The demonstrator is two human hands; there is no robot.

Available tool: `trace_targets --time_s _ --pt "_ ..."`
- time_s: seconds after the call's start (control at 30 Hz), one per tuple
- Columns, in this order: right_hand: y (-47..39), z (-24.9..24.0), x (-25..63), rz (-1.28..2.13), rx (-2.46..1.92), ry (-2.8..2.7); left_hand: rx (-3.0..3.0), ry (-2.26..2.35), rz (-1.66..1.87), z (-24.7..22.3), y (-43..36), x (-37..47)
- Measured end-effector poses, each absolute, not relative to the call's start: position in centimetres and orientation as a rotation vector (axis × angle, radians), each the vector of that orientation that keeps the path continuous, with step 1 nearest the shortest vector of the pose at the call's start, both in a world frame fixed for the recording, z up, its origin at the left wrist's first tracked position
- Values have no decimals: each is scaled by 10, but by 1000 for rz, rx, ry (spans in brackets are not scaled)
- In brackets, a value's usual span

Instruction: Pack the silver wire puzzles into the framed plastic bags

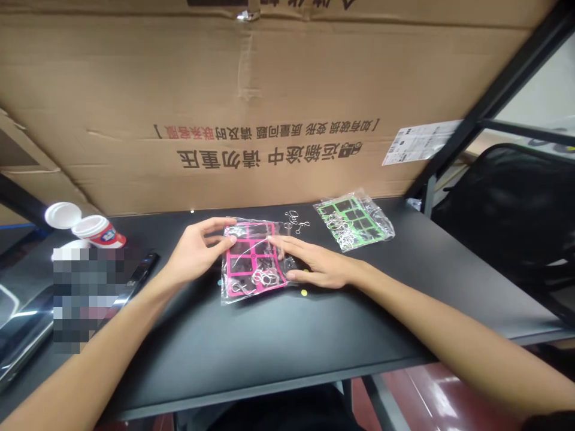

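A clear plastic bag with a pink grid-patterned print (252, 244) lies on the dark table, with shiny bent-wire metal pieces (266, 276) in its lower part. My left hand (197, 248) grips the bag's upper left edge, thumb on top and fingers at the corner. Across the right edge rests my right hand (321, 263), its fingers stretched out and touching the plastic. Several loose wire pieces (294, 221) sit just beyond the bag. Farther right is a similar bag with a green print (359, 224), also holding metal pieces.
A large cardboard box panel (278, 72) stands upright along the back of the black table (269, 353). At the left are an opened red and white tub (110, 235), its white lid (63, 215) and a dark phone-like object (139, 275). A black chair (507, 209) stands beyond the right edge.
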State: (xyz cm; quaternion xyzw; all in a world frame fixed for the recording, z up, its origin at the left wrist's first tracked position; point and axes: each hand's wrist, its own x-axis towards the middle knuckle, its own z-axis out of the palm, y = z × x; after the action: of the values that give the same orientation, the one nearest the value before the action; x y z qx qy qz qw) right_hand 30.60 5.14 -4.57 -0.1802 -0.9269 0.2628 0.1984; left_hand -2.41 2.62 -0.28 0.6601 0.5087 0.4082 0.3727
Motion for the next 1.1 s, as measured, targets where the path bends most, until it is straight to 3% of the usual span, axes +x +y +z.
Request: trace_targets --time_s 0.2,0.5,0.83,1.1 --pt "53 -51 307 678 -488 -2631 1750 1409 1019 -8 31 -30" --pt "65 -45 317 647 -388 -2416 2362 1617 818 -24 36 -35" --pt "70 -38 327 664 -459 -2587 2542 1144 242 -16 18 -27" --pt "82 -39 335 385 -853 -2572 2511 1127 264 -22 21 -34"
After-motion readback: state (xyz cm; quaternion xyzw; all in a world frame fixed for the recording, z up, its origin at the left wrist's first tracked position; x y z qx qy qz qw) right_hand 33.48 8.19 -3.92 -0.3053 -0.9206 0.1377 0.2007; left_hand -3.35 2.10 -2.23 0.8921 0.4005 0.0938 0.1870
